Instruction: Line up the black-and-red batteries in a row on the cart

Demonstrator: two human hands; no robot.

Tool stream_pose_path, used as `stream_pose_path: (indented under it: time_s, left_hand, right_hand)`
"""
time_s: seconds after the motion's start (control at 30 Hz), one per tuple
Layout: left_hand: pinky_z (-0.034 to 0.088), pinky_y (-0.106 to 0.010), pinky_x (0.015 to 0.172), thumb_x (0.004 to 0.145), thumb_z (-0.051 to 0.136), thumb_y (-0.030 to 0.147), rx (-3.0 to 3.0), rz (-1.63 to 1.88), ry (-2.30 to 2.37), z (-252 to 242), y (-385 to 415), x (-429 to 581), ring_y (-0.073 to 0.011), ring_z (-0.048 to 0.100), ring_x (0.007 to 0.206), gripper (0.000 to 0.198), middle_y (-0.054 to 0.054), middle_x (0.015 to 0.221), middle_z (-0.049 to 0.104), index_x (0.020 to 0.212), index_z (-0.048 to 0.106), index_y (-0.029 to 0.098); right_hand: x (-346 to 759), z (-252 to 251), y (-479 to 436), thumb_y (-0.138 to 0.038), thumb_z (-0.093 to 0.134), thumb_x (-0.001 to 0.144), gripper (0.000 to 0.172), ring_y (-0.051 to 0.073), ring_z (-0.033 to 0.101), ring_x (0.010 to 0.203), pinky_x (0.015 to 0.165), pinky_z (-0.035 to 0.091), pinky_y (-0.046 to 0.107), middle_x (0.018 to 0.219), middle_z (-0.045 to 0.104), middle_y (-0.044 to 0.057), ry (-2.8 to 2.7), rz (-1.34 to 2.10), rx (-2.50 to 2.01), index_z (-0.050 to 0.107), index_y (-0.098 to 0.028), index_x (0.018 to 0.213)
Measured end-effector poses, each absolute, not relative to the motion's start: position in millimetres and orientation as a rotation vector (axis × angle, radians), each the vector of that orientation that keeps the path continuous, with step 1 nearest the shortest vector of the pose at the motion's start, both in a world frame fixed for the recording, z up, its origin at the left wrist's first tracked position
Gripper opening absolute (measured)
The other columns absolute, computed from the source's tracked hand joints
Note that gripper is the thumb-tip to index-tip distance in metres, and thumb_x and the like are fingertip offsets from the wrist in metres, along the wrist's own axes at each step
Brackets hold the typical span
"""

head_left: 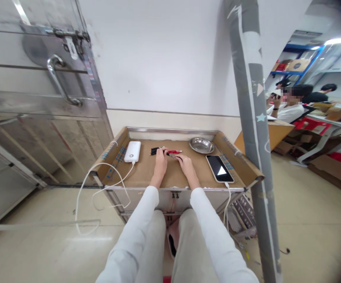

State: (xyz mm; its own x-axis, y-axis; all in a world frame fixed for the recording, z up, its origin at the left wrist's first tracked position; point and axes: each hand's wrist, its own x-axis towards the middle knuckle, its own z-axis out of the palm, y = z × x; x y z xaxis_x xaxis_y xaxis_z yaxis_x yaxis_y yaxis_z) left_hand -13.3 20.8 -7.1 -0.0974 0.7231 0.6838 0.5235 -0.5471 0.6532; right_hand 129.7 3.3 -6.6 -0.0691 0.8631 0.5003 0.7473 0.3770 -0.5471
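Over the middle of the cardboard-lined bench top, my left hand [160, 159] is closed with its fingertips on one end of a slim dark pen-like piece [172, 155]. The fingers of my right hand [186, 164] pinch the other end, so the piece spans the gap between both hands. Just behind my left fingers lies a cluster of black pen-like sticks [155, 151], partly covered by that hand. A red pen-like stick [175, 151] rests on the cardboard beyond the held piece. Fine details of these are too small to make out.
A white power bank [132, 151] with a white cable lies at left. At right are a round metal dish [202, 145] and a plugged-in phone [220, 169]. A grey wrapped pole [254, 118] stands beside the bench's right edge. Other people sit in the right background.
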Motion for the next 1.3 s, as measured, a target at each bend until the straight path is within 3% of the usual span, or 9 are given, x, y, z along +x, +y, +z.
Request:
stream_pose_path:
  time_s: [0.23, 0.47, 0.77, 1.07, 1.3]
  left_hand:
    - [0.044, -0.035, 0.092, 0.094, 0.034, 0.022, 2.002, 1.688, 1.4, -7.3, 21.5, -14.8, -0.018, 0.056, 0.098, 0.019, -0.01, 0.099, 0.057, 0.099, 0.051, 0.016]
    - [0.046, -0.033, 0.087, 0.091, 0.042, 0.019, 2.1, 1.543, 1.297, -9.4, 22.2, -14.4, -0.0172, 0.058, 0.09, 0.011, -0.007, 0.093, 0.06, 0.091, 0.053, 0.018]
    - [0.046, -0.032, 0.085, 0.087, 0.046, 0.01, 2.4, 1.087, 1.364, -11.7, 31.8, -8.9, -0.0179, 0.059, 0.093, 0.015, -0.008, 0.1, 0.06, 0.098, 0.055, 0.017]
    - [0.041, -0.041, 0.093, 0.088, 0.045, 0.018, 2.633, 0.941, 1.396, -6.6, 14.7, -7.5, -0.0234, 0.05, 0.107, 0.018, -0.01, 0.111, 0.055, 0.102, 0.056, 0.018]
    - [0.042, -0.039, 0.094, 0.086, 0.051, 0.018, 2.535, 0.994, 1.226, -17.3, 27.0, -7.5, -0.021, 0.052, 0.103, 0.009, -0.009, 0.104, 0.057, 0.091, 0.058, 0.017]
  right_hand:
    - [131.9, -12.3, 5.0, -0.019, 0.043, 0.09, 0.027, 0.017, 0.06, 0.096, 0.088, 0.044, 0.029, 0.103, 0.069, 0.005, -1.921, 0.077, -1.435, 0.067, -0.02, 0.102]
    - [133.5, -3.4, -4.5, -0.028, 0.036, 0.095, 0.032, 0.02, 0.056, 0.091, 0.085, 0.039, 0.031, 0.099, 0.066, 0.01, -1.802, -0.184, -1.628, 0.063, -0.018, 0.111]
    - [133.0, -11.7, -0.4, -0.032, 0.035, 0.095, 0.033, 0.018, 0.057, 0.087, 0.081, 0.043, 0.029, 0.096, 0.061, 0.007, -1.82, -0.042, -1.52, 0.064, -0.02, 0.106]
    - [136.2, -19.8, 7.0, -0.018, 0.037, 0.091, 0.032, 0.018, 0.057, 0.088, 0.084, 0.044, 0.031, 0.1, 0.059, 0.01, -1.833, 0.076, -1.502, 0.063, -0.017, 0.109]
    - [136.7, -22.1, 10.1, -0.011, 0.039, 0.085, 0.031, 0.021, 0.055, 0.097, 0.091, 0.043, 0.036, 0.101, 0.061, 0.01, -1.85, 0.074, -1.35, 0.063, -0.017, 0.104]
